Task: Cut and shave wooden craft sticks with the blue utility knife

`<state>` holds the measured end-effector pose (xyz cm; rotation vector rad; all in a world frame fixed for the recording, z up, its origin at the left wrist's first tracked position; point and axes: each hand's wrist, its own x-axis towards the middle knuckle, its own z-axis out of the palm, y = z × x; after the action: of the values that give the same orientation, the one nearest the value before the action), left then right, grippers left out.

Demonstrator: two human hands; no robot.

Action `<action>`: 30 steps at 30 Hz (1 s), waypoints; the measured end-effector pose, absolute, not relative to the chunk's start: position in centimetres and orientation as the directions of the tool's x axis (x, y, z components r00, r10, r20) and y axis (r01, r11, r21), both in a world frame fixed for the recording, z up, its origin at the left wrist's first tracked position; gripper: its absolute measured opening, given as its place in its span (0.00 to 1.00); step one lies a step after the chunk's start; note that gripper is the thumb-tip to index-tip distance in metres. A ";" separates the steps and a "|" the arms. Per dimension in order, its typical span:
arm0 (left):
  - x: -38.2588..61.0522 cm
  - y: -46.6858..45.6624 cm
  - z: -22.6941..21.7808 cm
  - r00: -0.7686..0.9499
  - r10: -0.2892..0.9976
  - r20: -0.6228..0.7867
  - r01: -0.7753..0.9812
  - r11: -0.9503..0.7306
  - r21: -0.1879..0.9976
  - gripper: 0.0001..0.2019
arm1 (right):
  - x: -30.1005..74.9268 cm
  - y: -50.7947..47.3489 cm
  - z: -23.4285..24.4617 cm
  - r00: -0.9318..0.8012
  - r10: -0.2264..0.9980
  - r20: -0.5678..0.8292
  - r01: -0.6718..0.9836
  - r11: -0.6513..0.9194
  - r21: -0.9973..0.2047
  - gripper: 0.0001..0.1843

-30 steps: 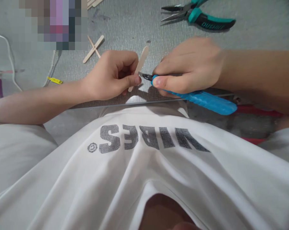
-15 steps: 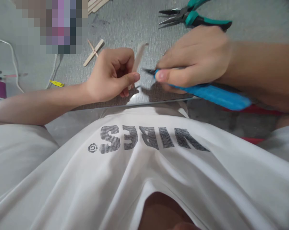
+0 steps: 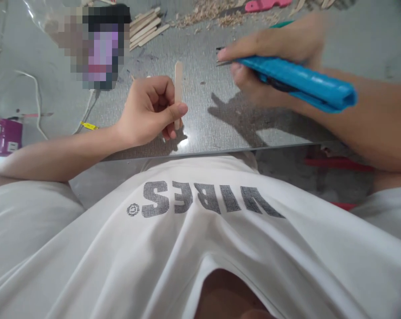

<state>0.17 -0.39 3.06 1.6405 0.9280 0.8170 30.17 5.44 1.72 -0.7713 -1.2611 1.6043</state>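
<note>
My left hand (image 3: 154, 108) pinches a pale wooden craft stick (image 3: 178, 84) between thumb and fingers, upright just above the table near its front edge. My right hand (image 3: 273, 57), smeared by motion, is closed around a blue utility knife (image 3: 300, 82) whose butt end points right. I cannot make out the knife's blade. Behind this hand lie the pliers, mostly covered; a bit of green handle (image 3: 282, 24) and the dark jaw tips show. The crossed sticks left of centre are almost entirely hidden behind my left hand.
A stack of craft sticks (image 3: 149, 29) lies at the back, beside wood shavings (image 3: 203, 13) and a pink-handled tool (image 3: 267, 4). At left are a purple object (image 3: 7, 137) and a white cable (image 3: 37, 97) on the table (image 3: 200, 137). A blurred-out patch covers something at upper left.
My right hand has moved up and away from the craft stick with the utility knife, now over the pliers. The stick in my left hand stands straighter. The view has tilted to show more table.
</note>
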 end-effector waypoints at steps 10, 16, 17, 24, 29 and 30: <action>0.4 0.0 2.9 0.461 0.887 -0.030 0.128 -0.033 0.991 0.21 | 29.6 7.9 -0.5 -0.475 0.843 0.250 -0.039 0.264 -0.964 0.31; 0.5 0.2 2.7 0.460 0.886 -0.055 0.095 0.013 0.995 0.20 | 29.8 7.7 1.2 -0.428 0.872 0.238 -0.165 0.183 -0.969 0.29; 0.6 0.3 2.6 0.460 0.886 -0.059 0.083 0.023 0.996 0.21 | 29.9 7.5 1.5 -0.421 0.873 0.246 -0.162 0.195 -0.967 0.28; 0.8 0.7 2.1 0.453 0.891 -0.025 -0.024 0.040 0.999 0.26 | 30.3 6.8 1.8 -0.475 0.823 0.313 -0.064 0.322 -0.944 0.33; 0.9 0.7 1.9 0.401 0.916 0.017 -0.070 0.012 0.997 0.30 | 30.5 6.8 2.0 -0.617 0.775 0.141 -0.172 0.042 -0.984 0.33; 0.9 0.7 2.0 0.391 0.920 0.026 -0.081 0.006 0.997 0.31 | 30.4 6.8 1.9 -0.616 0.775 0.141 -0.188 0.029 -0.982 0.31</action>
<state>0.94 0.70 1.95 1.3221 0.8482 0.9527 30.44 6.77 1.95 -0.6112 -1.5820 1.6816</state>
